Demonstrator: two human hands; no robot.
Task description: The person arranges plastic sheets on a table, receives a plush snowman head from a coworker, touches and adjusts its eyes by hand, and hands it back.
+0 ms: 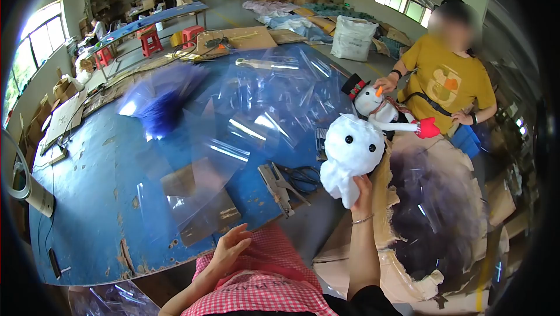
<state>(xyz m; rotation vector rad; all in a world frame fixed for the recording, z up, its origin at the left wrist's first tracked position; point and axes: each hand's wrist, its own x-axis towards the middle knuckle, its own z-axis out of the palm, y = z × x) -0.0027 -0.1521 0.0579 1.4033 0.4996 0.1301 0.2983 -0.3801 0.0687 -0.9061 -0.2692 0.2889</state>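
The white plush toy (353,144) is just above the fingers of the right hand (363,195), which pinch its lower side. Beyond them, a co-worker's hand (386,84) touches a snowman doll (367,104); left of them, a metal tool (276,189) lies on the desk (93,199). The left hand (232,249), fingers loosely spread, hangs before the checked apron (262,292)
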